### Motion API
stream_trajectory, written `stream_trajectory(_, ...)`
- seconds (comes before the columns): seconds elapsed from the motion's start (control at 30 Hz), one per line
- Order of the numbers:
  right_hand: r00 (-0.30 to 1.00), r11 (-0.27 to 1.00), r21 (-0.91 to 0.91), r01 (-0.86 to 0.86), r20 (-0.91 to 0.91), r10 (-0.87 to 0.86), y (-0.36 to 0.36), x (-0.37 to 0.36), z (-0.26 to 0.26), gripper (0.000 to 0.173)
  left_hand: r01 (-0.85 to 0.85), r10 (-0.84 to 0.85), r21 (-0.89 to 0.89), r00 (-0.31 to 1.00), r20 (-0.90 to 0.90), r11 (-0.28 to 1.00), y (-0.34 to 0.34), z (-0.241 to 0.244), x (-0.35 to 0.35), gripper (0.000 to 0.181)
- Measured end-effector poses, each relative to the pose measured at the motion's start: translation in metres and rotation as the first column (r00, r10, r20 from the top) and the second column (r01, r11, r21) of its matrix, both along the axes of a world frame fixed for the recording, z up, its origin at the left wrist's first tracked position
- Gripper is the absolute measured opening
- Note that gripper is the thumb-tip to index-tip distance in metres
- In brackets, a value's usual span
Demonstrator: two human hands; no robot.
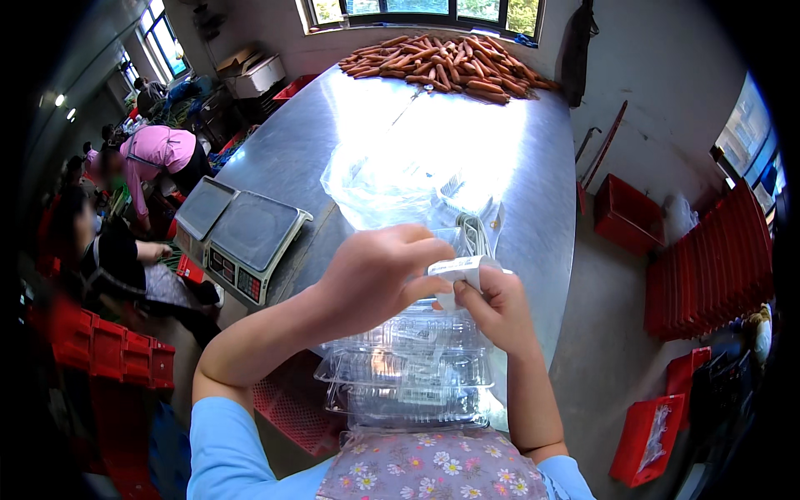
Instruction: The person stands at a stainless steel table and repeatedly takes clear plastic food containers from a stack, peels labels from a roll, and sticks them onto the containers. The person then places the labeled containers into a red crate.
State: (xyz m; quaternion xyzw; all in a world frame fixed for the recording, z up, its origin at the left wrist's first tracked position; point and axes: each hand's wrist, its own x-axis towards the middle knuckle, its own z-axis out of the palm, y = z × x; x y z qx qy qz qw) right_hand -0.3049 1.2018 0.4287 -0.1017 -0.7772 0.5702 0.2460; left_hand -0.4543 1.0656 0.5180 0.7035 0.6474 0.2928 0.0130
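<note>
A strip of white printed labels (465, 265) is stretched between my two hands above the metal table (537, 162). My left hand (381, 275) pinches its left end between thumb and fingers. At the other end, my right hand (503, 306) grips the curled backing paper with its thumb on top. Directly below, clear plastic clamshell containers (406, 369) are stacked in front of my flowered apron (437, 465). Some of the containers carry labels. Just beyond my hands lies a looped bundle of label strip (473, 231), beside a crumpled clear plastic bag (369, 194).
A weighing scale (253, 225) stands on the table's left side. Carrots (444, 65) are heaped at the far end. Red crates (706, 269) are stacked to the right, with another red crate (628, 215) on the floor. Two people (159, 147) bend over at the left.
</note>
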Motion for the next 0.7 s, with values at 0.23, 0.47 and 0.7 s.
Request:
stream_trajectory(0.23,0.997,0.998,0.014,-0.067,0.043,0.067,-0.009,0.010,0.014,0.013,0.021,-0.019,-0.032,0.999,0.042,0.999,0.010,-0.009,-0.015,0.009)
stream_trajectory(0.47,0.978,0.970,-0.234,0.057,-0.180,-0.101,-0.024,0.013,0.000,0.025,-0.367,0.363,-0.053,0.869,0.337,0.929,0.011,-0.010,-0.047,0.009)
stream_trajectory(0.7,0.936,0.992,-0.096,0.084,-0.333,-0.112,-0.026,0.023,-0.019,0.028,0.492,-0.359,-0.449,0.865,0.351,0.746,0.002,-0.034,-0.046,0.023)
